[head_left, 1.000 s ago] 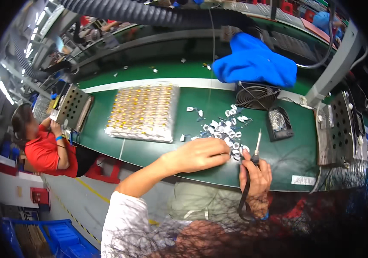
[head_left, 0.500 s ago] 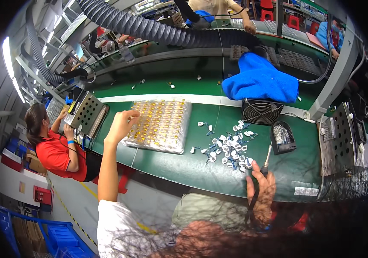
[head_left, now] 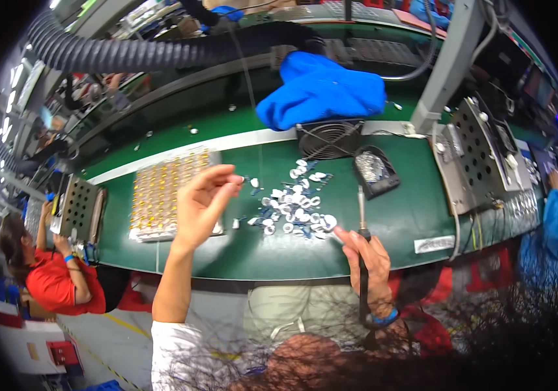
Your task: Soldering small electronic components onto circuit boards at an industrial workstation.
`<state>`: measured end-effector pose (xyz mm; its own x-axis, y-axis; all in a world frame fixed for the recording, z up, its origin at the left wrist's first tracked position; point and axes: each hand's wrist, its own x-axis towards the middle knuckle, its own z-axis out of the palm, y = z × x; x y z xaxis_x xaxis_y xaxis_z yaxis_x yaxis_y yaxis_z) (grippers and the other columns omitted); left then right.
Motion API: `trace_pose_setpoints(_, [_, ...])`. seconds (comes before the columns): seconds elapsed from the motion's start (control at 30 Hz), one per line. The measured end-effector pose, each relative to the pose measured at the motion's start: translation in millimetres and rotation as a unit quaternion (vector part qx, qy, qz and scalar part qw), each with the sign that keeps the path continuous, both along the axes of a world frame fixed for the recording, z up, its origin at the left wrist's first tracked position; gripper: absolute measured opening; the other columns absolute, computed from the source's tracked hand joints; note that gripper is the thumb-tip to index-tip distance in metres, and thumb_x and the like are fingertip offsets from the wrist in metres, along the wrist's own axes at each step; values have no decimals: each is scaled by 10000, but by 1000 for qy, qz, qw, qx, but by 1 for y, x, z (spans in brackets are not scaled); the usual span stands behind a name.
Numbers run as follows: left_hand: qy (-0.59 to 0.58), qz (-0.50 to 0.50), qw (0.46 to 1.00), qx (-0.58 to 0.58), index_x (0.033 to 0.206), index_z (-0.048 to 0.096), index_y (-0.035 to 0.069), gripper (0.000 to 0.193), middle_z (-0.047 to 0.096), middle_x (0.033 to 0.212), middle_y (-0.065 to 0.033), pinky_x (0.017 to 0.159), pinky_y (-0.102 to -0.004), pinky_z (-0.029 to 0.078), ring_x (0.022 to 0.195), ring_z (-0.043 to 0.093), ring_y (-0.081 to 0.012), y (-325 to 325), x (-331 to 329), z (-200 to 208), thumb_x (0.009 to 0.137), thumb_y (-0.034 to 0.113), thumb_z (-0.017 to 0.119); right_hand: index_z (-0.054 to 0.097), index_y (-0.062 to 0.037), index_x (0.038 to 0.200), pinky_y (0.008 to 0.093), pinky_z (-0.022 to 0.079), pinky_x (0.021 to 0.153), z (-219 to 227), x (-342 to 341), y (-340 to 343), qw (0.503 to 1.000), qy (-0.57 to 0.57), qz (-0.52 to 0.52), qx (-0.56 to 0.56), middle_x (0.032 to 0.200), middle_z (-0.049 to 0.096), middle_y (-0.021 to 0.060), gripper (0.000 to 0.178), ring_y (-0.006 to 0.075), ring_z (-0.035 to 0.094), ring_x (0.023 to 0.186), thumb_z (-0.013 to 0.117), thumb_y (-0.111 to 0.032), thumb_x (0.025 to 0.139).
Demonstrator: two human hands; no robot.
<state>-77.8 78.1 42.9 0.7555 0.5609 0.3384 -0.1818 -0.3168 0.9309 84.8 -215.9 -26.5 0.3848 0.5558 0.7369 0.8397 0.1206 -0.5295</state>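
In the lower right of the frame the right hand (head_left: pixel 375 268) is wrapped around the dark handle of a soldering iron (head_left: pixel 365 232), its grip clamped on the tool; the slim metal tip points to the top of the frame, probably so that the hot end stays off the fingers. The cord hangs down beside the wrist, out of the work. The forefinger reaches left to a white ring-like piece (head_left: pixel 329 221), touching it or just beside it, which suggests the hand can steady parts without putting the iron down. The left hand (head_left: pixel 199 205) hovers left of centre, fingers curled and thumb near the forefinger; whether anything is pinched there I cannot tell. The white pieces with blue leads (head_left: pixel 285 208) lie loosely heaped mid-frame on the green tabletop (head_left: pixel 279 264), seemingly kept within reach of both hands. Left of the left hand sits a clear tray (head_left: pixel 152 232) with yellow-topped items in rows, likely to keep them apart. Right of the heap, a black bin (head_left: pixel 380 189) confines small metallic parts, and above it a fan (head_left: pixel 331 139) faces the work, perhaps for fumes.
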Motion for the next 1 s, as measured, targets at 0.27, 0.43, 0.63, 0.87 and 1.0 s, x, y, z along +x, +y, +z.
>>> trace_pose_setpoints(0.27, [52,-129,987,-80,1271,650,-67,316,717,1193,-142,976,-317,563,1140,693,-178,-58,64,-7,960,-40,699,600,55,1317,362,534,601,2,1,-35,999,2,-11,30,860,755,146,452,277,665,654,717,-248,1003])
trace_pose_setpoints(0.43, [59,-124,990,-36,1262,673,-40,314,720,1192,-123,967,-315,562,1080,702,-171,-67,77,-30,951,-33,716,674,72,1141,373,548,617,-4,0,-37,999,18,-36,12,809,684,156,370,305,687,685,805,-153,877])
trace_pose_setpoints(0.63, [85,-159,983,-16,1257,674,-45,312,749,1110,-126,965,-316,567,1055,720,-185,-76,77,-40,948,-29,717,676,50,1083,367,565,629,-12,-1,-37,998,47,-46,12,830,702,160,371,310,709,698,848,-76,780])
trace_pose_setpoints(0.87, [120,-174,977,19,1266,676,-40,326,766,1075,-130,919,-332,593,1006,739,-195,-82,76,-44,943,-26,718,689,50,1065,368,589,662,-10,-2,-37,999,40,-29,-9,847,727,165,378,318,734,747,865,-52,746])
trace_pose_setpoints(1.0, [115,-175,977,36,1271,675,-38,332,766,1072,-132,924,-338,596,1011,740,-199,-83,75,-42,941,-34,712,696,49,1069,373,593,657,-10,-1,-38,999,32,-22,-19,852,729,164,394,320,735,748,877,-50,733])
